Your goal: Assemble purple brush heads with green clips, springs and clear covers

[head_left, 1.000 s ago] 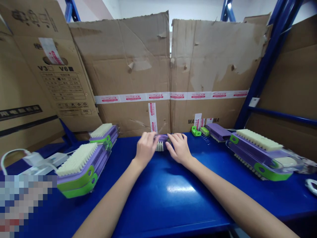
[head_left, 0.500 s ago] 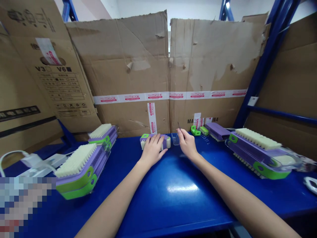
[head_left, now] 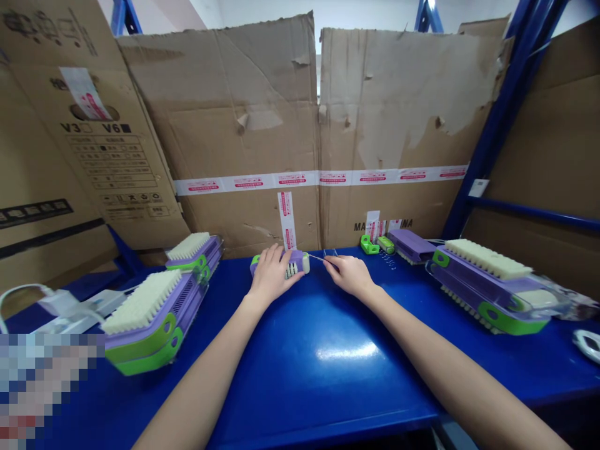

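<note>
My left hand (head_left: 268, 275) wraps over a small purple and green brush (head_left: 295, 257) with a cream-coloured end, pressing it on the blue table (head_left: 300, 350). Its left part is mostly under my fingers. In my right hand (head_left: 351, 272) is a thin, dark, rod-like tool (head_left: 315, 257), pinched between fingers and thumb. The tool points left, its tip at or very near the brush's cream end; I cannot tell if they touch. Just behind my right fingertips stands a small clear plastic tray (head_left: 330, 252).
Larger purple-green brushes sit at left (head_left: 145, 306) and right (head_left: 487, 259). Back right lie a green bracket (head_left: 369, 245), a green piece (head_left: 386, 244), small springs (head_left: 388, 259) and a purple housing (head_left: 411, 245). Cardboard (head_left: 244, 144) walls the back; a power strip (head_left: 100, 303) is at left.
My left hand and the brush have shifted left. The tool in my right hand has swung from upright to pointing left at the brush's end, and the hand has lowered slightly.
</note>
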Available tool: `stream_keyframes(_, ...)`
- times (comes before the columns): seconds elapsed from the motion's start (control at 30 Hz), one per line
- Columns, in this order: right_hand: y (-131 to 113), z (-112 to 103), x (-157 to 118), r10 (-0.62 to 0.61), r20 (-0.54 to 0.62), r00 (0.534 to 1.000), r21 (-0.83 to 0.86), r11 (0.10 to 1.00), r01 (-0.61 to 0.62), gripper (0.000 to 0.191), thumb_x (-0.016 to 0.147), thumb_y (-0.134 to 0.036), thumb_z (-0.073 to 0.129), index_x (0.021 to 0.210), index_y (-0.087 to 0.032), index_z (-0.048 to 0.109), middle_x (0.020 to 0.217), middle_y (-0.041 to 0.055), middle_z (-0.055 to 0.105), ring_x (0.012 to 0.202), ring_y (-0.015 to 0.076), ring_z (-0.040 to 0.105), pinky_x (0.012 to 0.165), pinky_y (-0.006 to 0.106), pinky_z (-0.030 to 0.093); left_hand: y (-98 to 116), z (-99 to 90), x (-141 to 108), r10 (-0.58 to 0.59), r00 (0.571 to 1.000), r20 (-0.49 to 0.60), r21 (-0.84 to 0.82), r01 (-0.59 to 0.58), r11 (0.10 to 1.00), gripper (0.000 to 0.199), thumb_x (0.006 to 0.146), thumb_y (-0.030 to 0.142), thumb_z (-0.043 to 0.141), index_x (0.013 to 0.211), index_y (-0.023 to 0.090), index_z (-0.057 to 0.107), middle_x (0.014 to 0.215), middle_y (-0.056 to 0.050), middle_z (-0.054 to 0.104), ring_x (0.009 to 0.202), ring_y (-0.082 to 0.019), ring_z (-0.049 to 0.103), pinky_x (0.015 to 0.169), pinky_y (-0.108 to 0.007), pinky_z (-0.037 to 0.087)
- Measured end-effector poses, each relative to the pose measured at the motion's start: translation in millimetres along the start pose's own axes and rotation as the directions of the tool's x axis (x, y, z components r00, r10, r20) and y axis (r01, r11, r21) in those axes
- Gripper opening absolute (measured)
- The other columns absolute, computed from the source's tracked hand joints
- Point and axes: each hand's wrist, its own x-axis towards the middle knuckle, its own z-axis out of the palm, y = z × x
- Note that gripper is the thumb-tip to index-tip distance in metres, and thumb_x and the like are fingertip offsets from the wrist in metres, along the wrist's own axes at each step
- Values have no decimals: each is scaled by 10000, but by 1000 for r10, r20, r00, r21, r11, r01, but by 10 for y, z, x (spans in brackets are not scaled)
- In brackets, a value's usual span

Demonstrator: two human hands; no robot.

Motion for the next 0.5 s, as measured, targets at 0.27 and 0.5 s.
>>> stream_keyframes(0.27,-24,-23,-11,-49,18,999,-83,995,50,402,955,-401,319,1185,-275,623,1031,57,701,877,188,665,696,266,450,-5,-13,-7,41,999,16,-29,-41,999,638,747,556,612,1224,141,522,1017,-154,590,962,-306,534,844,-437,400)
stream_keyframes(0.5,-10,-70,-6,-97,8,995,-141,985,97,398,953,-408,313,1117,-277,651,958,57,707,811,194,665,657,264,413,60,-17,-3,28,1000,6,-24,-28,999,598,768,483,612,1232,121,508,1063,-157,584,981,-305,521,868,-430,384)
